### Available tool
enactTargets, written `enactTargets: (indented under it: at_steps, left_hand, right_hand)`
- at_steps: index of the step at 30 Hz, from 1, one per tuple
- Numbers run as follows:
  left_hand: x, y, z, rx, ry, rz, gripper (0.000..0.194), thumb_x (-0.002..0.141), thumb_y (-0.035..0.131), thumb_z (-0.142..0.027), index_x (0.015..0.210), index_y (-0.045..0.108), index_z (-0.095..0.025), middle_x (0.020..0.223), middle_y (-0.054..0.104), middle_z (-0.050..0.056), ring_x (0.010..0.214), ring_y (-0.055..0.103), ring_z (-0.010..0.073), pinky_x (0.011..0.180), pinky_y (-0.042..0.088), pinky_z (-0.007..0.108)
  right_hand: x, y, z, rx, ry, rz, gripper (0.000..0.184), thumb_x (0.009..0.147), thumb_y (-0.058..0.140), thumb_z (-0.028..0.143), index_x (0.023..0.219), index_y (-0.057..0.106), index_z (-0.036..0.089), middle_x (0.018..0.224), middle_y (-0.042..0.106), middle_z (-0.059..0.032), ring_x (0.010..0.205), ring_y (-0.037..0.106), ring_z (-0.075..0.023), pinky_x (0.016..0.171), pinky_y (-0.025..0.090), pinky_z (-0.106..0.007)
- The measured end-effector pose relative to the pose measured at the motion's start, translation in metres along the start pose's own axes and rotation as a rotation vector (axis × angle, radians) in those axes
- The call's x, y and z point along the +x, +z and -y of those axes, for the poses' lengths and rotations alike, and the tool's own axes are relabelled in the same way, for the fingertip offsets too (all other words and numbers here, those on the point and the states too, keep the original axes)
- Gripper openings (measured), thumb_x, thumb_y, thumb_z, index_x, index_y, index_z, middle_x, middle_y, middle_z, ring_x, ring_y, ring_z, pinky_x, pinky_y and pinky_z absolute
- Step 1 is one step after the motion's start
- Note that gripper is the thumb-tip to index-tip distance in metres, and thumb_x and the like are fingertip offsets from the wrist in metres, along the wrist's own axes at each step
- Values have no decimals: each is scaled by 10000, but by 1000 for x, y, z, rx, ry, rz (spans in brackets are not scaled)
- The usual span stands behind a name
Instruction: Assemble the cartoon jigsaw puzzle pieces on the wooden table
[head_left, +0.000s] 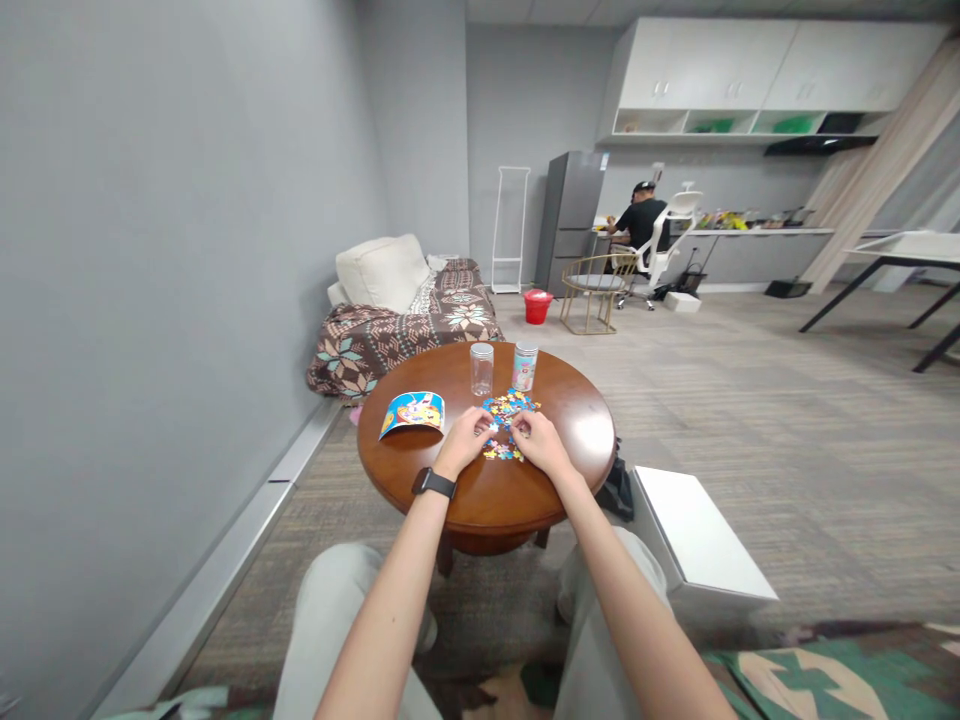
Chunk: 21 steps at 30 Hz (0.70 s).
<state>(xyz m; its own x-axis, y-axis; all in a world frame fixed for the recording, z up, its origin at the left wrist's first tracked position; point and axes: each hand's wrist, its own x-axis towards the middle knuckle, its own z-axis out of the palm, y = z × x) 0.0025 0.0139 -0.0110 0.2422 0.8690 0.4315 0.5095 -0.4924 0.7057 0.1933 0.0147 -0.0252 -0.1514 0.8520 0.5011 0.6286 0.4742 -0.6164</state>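
Note:
A pile of jigsaw puzzle pieces (513, 402) in blue, yellow, white and pink lies on the round brown table (420, 470). My left hand (466, 440), with a black watch on the wrist, is at the pile's left side. Its fingers are closed at a pale puzzle piece (493, 428). On the right side, my right hand (541, 442) has its fingers curled together over the pieces; what they hold, if anything, is too small to tell. Several loose pieces (503, 453) lie nearer to me, between the hands.
A curved picture sheet (414, 412) rests on the table's left. Behind the pile stand a clear jar (481, 370) and a printed can (524, 367). A white box (701, 525) is on the floor at right. Farther off, a person (646, 222) sits at a counter.

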Motion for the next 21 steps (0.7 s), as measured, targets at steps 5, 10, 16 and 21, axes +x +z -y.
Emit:
enactTargets:
  at_steps: [5, 10, 16, 21]
  left_hand:
    - [-1, -1, -4, 6, -8, 14, 84, 817, 682, -173, 887, 636, -186, 892, 710, 19, 835, 690, 178, 826, 549, 298]
    - [0, -2, -6, 45, -16, 4, 91, 826, 658, -155, 909, 667, -192, 962, 744, 38, 950, 693, 206, 915, 528, 323]
    - [0, -2, -9, 120, -38, -44, 213, 835, 544, -57, 952, 664, -189, 1025, 732, 55, 992, 682, 210, 953, 512, 344]
    - [-5, -5, -16, 192, -62, -92, 192, 827, 532, -54, 904, 639, -193, 930, 687, 55, 915, 649, 217, 915, 495, 358]
  right_hand:
    - [1, 0, 0, 5, 10, 22, 156, 815, 573, 135, 834, 708, 211, 905, 743, -57, 899, 653, -214, 870, 516, -355]
    - [2, -2, 0, -16, -24, 31, 188, 807, 562, 120, 833, 715, 226, 909, 737, -54, 931, 645, -227, 906, 508, -375]
    - [0, -6, 3, 34, 70, -150, 197, 818, 469, 134, 853, 652, 199, 864, 652, -61, 794, 595, -206, 794, 492, -341]
    - [-7, -12, 1, 2, 138, -267, 194, 811, 448, 157, 907, 611, 197, 825, 579, -48, 753, 552, -205, 744, 463, -331]
